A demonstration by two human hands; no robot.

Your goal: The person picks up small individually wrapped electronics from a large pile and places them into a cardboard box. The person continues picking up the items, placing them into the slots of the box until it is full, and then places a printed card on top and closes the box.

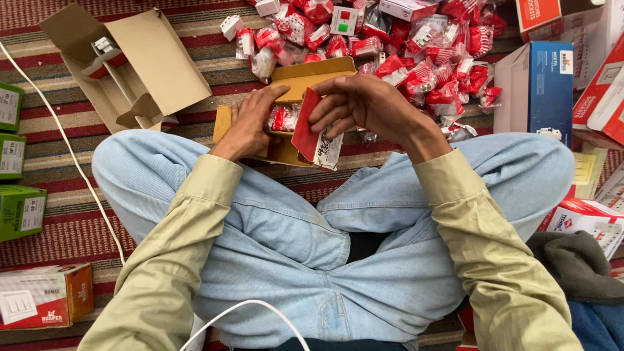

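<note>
Right hand (pixel 364 104) is clamped on the red flap (pixel 307 127) of a small yellow carton (pixel 312 70) by our knees; left hand (pixel 250 120) presses inside it. We see few packets (pixel 283 119) inside, while the pile of red packets (pixel 416 58) on the rug (pixel 52 71) remains large.

Green boxes (pixel 19 211) (left), white cable (pixel 65 146)

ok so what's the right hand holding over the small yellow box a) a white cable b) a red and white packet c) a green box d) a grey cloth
b: the right hand has its fingers curled on a red and white packet tilted over the open yellow box, while the left hand rests on the box's near side.
</note>
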